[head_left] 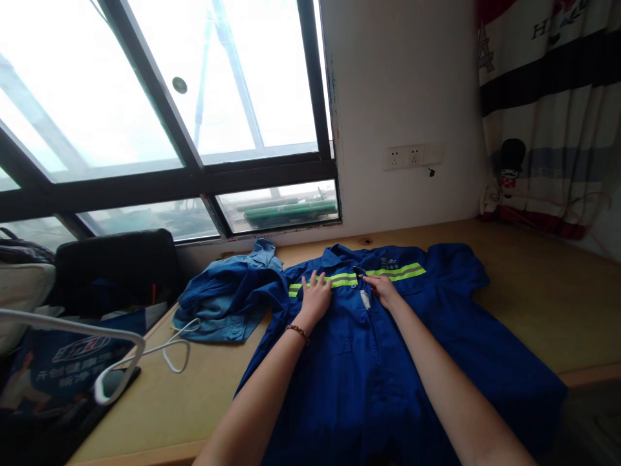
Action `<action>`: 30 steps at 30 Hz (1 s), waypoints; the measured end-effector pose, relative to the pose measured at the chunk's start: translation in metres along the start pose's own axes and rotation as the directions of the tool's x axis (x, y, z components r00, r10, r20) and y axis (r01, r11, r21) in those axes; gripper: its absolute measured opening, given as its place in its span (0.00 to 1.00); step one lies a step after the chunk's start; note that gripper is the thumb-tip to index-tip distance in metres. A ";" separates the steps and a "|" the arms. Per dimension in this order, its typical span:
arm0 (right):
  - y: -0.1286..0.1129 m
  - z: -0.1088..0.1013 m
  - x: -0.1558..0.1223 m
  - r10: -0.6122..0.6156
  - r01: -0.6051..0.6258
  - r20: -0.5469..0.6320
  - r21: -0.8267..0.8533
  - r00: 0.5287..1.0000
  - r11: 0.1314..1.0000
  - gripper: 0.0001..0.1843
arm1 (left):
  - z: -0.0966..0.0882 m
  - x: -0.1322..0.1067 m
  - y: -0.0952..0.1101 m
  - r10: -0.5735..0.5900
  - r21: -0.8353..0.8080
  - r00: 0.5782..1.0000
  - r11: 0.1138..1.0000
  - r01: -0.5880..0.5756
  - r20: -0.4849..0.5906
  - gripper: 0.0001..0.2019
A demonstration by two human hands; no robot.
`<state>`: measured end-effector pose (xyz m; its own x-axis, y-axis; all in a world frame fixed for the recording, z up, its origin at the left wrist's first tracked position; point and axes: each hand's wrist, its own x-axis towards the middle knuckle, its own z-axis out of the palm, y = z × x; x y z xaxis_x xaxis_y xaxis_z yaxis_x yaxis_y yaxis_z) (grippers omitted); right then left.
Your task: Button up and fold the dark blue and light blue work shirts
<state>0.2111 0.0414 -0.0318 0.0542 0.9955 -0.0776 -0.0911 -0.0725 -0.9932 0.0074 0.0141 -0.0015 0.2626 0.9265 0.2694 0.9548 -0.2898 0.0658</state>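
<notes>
A blue work jacket (pixel 334 362) with a yellow-green reflective stripe across the chest lies spread on the wooden table, its collar toward the wall. My left hand (pixel 316 298) rests on the stripe at the jacket's left side, fingers spread, wearing a beaded bracelet (pixel 297 332) at the wrist. At the front opening, my right hand (pixel 381 288) pinches the edge of the jacket's placket beside a small pale patch. White lettering shows on the chest just beyond that hand. The jacket's lower part runs toward me, over the table's front edge.
A crumpled blue garment (pixel 228 298) lies left of the jacket, with a white cable (pixel 177 343) beside it. Dark bags and a printed blue bag (pixel 72 369) stand at the far left. Behind are a window, wall sockets (pixel 405 156) and a patterned curtain (pixel 543 123).
</notes>
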 end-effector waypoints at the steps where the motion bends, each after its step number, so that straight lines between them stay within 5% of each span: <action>1: 0.001 0.000 0.002 -0.002 0.001 0.014 0.051 1.000 0.999 0.16 | 0.000 0.004 0.008 0.048 -0.085 0.999 0.995 -0.048 -0.002 0.16; 4: 0.001 0.001 0.006 0.007 -0.016 0.062 0.151 0.998 0.988 0.12 | 0.006 0.021 0.032 0.071 -0.358 0.997 0.932 -0.058 0.024 0.15; 7: -0.001 0.001 0.006 0.025 -0.042 0.093 0.189 0.995 0.981 0.09 | 0.021 0.037 0.043 0.039 -0.448 0.997 0.894 -0.009 0.059 0.13; 15: -0.005 0.007 0.003 0.025 -0.042 0.121 0.140 0.992 0.989 0.08 | 0.047 0.050 0.032 -0.097 -0.582 0.992 0.804 0.122 0.075 0.07; 17: -0.003 0.011 0.002 0.009 -0.019 0.091 0.105 0.996 0.994 0.08 | 0.048 0.049 0.031 -0.121 -0.734 0.987 0.659 0.163 0.111 0.05; 20: -0.001 0.015 0.003 -0.055 0.055 0.015 0.024 0.998 0.998 0.08 | 0.045 0.049 0.031 -0.110 -0.910 0.960 0.308 0.279 0.257 0.06; 26: -0.001 0.014 0.006 -0.385 0.377 0.022 -0.267 0.923 0.887 0.07 | 0.034 0.036 0.025 0.022 -0.920 0.929 -0.138 0.368 0.369 0.14; 30: 0.000 0.015 0.006 -0.431 0.441 0.104 -0.317 0.896 0.840 0.10 | 0.037 0.027 0.023 -0.007 -0.910 0.954 -0.305 0.282 0.298 0.15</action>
<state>0.1969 0.0485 -0.0312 -0.0157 0.9297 0.3679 0.2621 0.3589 -0.8958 0.0420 0.0411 -0.0284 0.2852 0.9580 -0.0300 -0.3431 0.1313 0.9301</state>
